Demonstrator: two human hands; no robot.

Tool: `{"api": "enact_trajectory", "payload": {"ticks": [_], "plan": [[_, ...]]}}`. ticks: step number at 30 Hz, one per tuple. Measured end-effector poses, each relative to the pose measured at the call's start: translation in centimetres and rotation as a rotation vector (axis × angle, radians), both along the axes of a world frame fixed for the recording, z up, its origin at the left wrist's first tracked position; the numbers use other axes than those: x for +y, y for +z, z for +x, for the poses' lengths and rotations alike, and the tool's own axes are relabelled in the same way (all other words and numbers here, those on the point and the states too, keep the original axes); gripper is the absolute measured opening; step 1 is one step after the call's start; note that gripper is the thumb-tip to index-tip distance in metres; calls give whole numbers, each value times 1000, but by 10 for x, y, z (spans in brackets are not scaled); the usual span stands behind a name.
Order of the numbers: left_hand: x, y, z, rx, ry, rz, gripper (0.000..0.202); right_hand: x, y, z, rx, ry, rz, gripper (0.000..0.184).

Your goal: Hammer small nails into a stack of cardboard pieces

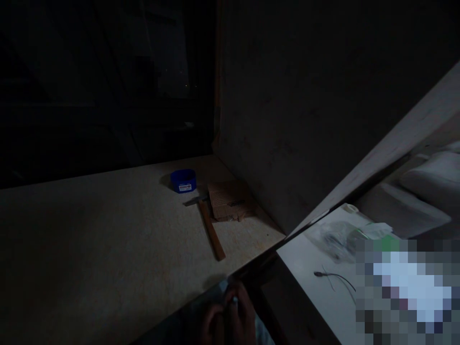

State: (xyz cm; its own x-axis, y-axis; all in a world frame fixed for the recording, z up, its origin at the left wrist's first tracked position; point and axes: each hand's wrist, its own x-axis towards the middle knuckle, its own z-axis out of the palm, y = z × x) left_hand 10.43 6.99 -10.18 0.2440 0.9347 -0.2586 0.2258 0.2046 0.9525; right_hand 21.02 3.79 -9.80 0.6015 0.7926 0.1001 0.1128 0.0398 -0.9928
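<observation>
At the bottom edge, in deep shadow, my left hand point(213, 320) and my right hand point(243, 309) are close together with fingers curled. A small pale spot shows at the right hand's fingers; what the hands hold, if anything, I cannot make out. Beyond them lies a hammer point(212, 232), its wooden handle pointing towards me and its dark head farther off. A torn piece of brown cardboard point(230, 199) rests beside the hammer head. Behind the hammer stands a blue open container point(183, 181) with a white label.
The pale tabletop point(89, 249) meets a dark wall panel point(287, 120) on the right. Past a gap, a white surface point(298, 258) holds a clear plastic bag point(336, 239) and a black cable point(334, 275). The lower right corner is pixelated.
</observation>
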Motion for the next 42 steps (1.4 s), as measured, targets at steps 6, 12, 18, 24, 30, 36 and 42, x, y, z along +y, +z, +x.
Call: {"api": "enact_trajectory", "payload": {"ticks": [6,12,18,24,30,36,42], "plan": [[0,-20,-4,63,-114,-4,21,3,-25,-12,178,66,-195,12],[2,-24,-3,130,-169,174,39,12,-17,-8,215,82,-185,15],[-2,-24,-3,115,-124,181,42,9,-14,-7,262,80,-225,15],[0,-26,-2,35,-110,82,47,11,-10,-5,274,91,-205,15],[1,-31,-1,-2,-72,-59,43,10,-12,-3,291,112,-202,13],[3,-22,2,-9,-12,-144,43,5,-15,7,300,171,-206,13],[1,-11,2,-58,-42,-195,42,-22,-13,42,250,189,-260,18]]}}
